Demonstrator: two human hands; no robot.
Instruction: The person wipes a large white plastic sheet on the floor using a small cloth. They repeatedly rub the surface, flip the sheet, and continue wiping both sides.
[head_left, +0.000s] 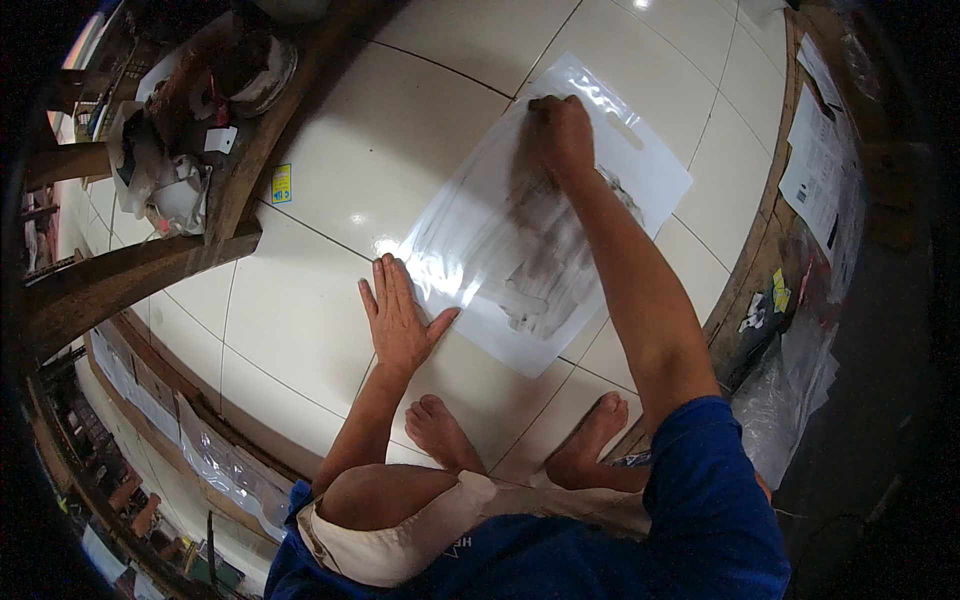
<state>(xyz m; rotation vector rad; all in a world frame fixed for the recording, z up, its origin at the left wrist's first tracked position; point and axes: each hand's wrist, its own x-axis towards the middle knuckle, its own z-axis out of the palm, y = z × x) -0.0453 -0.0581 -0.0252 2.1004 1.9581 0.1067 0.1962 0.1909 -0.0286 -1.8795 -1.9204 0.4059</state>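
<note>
A translucent white plastic bag [480, 318] with a cut-out handle slot lies flat and slanted on the tiled floor. Grey-black smears cover much of its middle. My right hand [565, 138] is closed in a fist over the bag's far part, knuckles up. A dark bit shows by its fingers, too small and shadowed to name. My left hand [400, 325] lies flat with fingers spread at the bag's near left corner. Its thumb touches the bag's edge, and its other fingers rest by the edge on the tile.
Pale floor tiles [330, 130] surround the bag. A wooden rack [130, 285] with cluttered plastic stands at left. Along the right runs a wooden edge with printed sheets [815, 165] and crumpled clear plastic [775, 400]. My bare feet [445, 432] are just behind the bag.
</note>
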